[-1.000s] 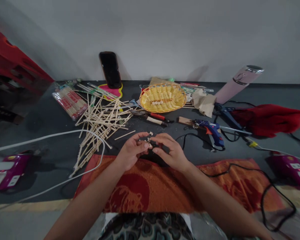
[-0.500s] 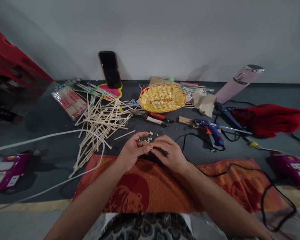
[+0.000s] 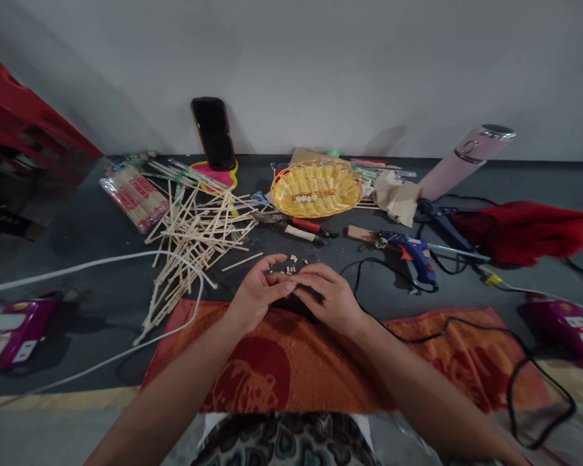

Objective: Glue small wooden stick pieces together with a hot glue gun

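My left hand (image 3: 256,294) and my right hand (image 3: 333,298) meet fingertip to fingertip above the front of the dark table. Both are closed in a pinch around a small pale wooden piece, which is mostly hidden by the fingers now. Just beyond the fingertips lie several short cut wooden pieces (image 3: 292,260) on the tabletop. Past those, a light-handled tool (image 3: 301,233) and red-handled pliers (image 3: 307,224) rest side by side. A single wooden stick (image 3: 243,261) lies to the left of my left hand.
A heap of wooden sticks (image 3: 199,233) spreads at left, near a white cable (image 3: 102,259). The yellow basket (image 3: 315,188) with small pale pieces stands behind. A blue glue gun (image 3: 418,255) and its black cord lie right. An orange towel (image 3: 320,375) lies under my forearms.
My hands stay in nearly the same place. The small pale piece that showed between the fingertips is now mostly covered by them. Nothing else on the table has moved.
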Action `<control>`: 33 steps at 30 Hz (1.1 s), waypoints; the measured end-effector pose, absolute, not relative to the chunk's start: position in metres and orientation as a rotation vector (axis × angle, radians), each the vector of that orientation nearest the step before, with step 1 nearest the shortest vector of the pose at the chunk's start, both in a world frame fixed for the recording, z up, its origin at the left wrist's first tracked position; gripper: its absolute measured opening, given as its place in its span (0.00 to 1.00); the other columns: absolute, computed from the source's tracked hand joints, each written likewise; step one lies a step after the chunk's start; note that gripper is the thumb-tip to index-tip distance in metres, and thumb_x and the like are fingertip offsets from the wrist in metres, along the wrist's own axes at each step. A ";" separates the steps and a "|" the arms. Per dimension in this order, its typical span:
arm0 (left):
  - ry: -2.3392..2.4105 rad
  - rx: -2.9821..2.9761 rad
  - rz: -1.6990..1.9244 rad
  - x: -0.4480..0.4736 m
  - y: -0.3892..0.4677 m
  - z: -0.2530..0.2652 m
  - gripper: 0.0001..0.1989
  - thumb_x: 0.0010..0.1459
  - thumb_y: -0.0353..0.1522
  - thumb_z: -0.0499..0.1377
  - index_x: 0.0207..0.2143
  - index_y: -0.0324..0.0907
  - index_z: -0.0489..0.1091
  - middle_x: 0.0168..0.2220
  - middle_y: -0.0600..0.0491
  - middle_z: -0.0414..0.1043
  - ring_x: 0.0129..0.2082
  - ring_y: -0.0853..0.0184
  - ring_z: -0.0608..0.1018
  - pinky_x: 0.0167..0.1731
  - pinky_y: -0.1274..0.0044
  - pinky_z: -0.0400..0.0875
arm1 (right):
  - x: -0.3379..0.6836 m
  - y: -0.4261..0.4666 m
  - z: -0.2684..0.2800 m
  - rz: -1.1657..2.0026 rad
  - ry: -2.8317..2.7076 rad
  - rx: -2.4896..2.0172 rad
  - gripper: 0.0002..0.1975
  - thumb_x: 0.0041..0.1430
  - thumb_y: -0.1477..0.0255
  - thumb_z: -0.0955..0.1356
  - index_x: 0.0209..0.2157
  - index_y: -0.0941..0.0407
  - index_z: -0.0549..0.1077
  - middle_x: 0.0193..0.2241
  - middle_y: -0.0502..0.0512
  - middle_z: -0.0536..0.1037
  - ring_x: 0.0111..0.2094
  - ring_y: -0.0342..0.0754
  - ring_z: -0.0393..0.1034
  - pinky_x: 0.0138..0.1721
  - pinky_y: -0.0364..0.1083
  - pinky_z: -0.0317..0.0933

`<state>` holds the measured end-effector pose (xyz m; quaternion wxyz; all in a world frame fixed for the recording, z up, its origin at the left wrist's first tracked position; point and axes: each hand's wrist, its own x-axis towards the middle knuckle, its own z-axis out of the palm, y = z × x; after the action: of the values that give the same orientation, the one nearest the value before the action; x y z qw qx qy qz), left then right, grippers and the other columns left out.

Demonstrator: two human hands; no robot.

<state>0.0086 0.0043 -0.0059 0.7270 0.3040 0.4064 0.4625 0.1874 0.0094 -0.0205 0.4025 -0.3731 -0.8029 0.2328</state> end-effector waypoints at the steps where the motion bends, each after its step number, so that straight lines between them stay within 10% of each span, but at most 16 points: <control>1: 0.898 0.668 1.020 0.009 0.004 -0.006 0.31 0.43 0.29 0.69 0.50 0.42 0.64 0.28 0.55 0.75 0.26 0.73 0.74 0.32 0.80 0.67 | 0.187 0.009 -0.020 0.592 -2.025 -0.940 0.14 0.58 0.75 0.67 0.46 0.50 0.74 0.41 0.55 0.75 0.44 0.48 0.71 0.47 0.50 0.68; 19: 0.866 0.654 1.059 0.007 0.006 -0.002 0.26 0.46 0.26 0.67 0.47 0.42 0.62 0.27 0.56 0.74 0.28 0.74 0.75 0.34 0.80 0.70 | 0.194 0.012 -0.002 0.523 -2.008 -0.982 0.15 0.60 0.76 0.65 0.48 0.50 0.71 0.43 0.57 0.74 0.45 0.49 0.69 0.48 0.50 0.67; 33: 0.740 0.477 1.087 -0.005 0.012 -0.001 0.24 0.48 0.23 0.65 0.47 0.41 0.61 0.30 0.53 0.76 0.33 0.71 0.78 0.42 0.75 0.72 | 0.379 0.031 0.004 -0.041 -1.702 -2.238 0.23 0.57 0.56 0.64 0.46 0.58 0.70 0.38 0.63 0.77 0.38 0.57 0.71 0.39 0.53 0.62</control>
<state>-0.0047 0.0116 -0.0009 0.7652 0.2194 0.3405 0.5003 0.3788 0.0309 0.0043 0.1640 -0.7850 -0.5972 -0.0146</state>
